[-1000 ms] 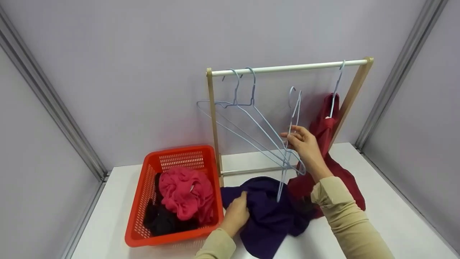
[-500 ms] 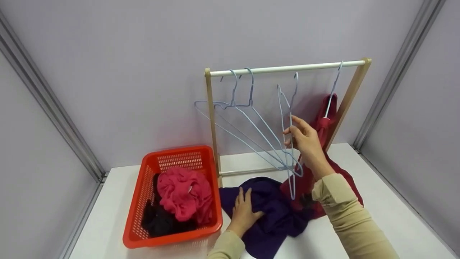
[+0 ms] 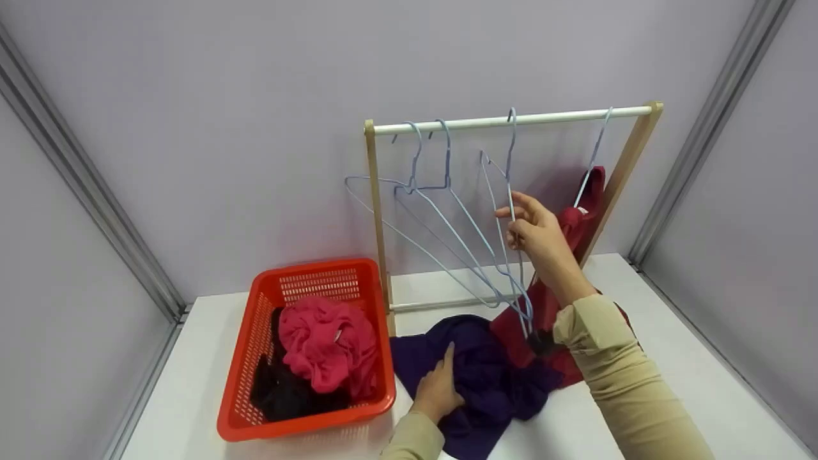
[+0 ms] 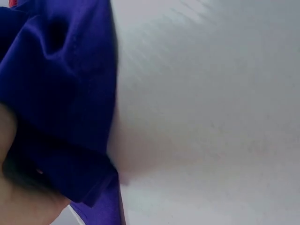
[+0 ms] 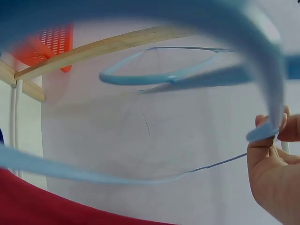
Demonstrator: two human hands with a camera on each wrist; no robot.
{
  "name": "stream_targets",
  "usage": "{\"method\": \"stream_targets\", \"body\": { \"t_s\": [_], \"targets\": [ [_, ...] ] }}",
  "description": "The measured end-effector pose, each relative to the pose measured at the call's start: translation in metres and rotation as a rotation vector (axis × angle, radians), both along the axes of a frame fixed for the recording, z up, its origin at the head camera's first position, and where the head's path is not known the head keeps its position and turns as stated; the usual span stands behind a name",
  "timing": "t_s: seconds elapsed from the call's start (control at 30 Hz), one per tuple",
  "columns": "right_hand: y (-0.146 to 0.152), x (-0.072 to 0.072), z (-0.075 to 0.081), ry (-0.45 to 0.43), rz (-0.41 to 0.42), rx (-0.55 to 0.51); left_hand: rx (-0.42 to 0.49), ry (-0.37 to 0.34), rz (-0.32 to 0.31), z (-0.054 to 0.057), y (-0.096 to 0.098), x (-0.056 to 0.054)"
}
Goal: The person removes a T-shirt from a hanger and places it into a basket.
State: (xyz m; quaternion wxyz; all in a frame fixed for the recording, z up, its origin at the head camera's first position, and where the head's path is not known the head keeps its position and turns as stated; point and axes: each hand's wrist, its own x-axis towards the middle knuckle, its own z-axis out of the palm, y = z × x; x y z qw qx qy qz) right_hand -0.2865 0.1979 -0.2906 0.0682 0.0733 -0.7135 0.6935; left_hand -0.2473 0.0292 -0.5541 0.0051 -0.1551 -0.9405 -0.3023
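My right hand (image 3: pixel 540 233) pinches a light blue wire clothes hanger (image 3: pixel 510 153) between thumb and fingers. Its hook overlaps the white rail (image 3: pixel 556 118) in the head view. The right wrist view also shows the fingertips (image 5: pixel 262 122) on blue wire. Below, a dark purple garment (image 3: pixel 479 358) lies crumpled on the table, and my left hand (image 3: pixel 438 391) grips its near left part. Up close in the left wrist view, folds of the purple cloth (image 4: pixel 70 103) rise between thumb and fingers. A red garment (image 3: pixel 591 188) hangs from another hanger at the rail's right end.
Two bare blue hangers (image 3: pixel 447 160) hang at the rail's left end. A red plastic basket (image 3: pixel 233 377) stands left of the wooden-legged rack (image 3: pixel 377 223), holding a pink garment (image 3: pixel 329 345) and black cloth (image 3: pixel 281 393). Grey walls enclose the white table (image 3: pixel 192 377).
My right hand has raised the hanger and moved it slightly left, bringing its hook up to the rail. My left hand has shifted over the purple garment, opening and then closing on it.
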Motion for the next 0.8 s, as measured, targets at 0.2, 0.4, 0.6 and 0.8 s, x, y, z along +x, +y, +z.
{"method": "stream_targets", "body": {
  "t_s": [0.2,0.4,0.6,0.8],
  "targets": [
    [-0.001,-0.001,0.000,0.018,0.057,-0.073,-0.081,-0.002,-0.008,0.003,0.002,0.001],
    [-0.003,0.001,0.004,0.023,0.052,-0.116,-0.158,0.021,0.012,0.000,0.008,0.003],
    [-0.003,0.001,0.008,0.016,0.023,-0.120,-0.296,0.204,0.069,-0.003,0.017,0.005],
    [-0.003,0.000,0.007,-0.026,0.014,-0.135,-0.256,0.291,0.152,-0.004,0.021,0.005]
  ]
}}
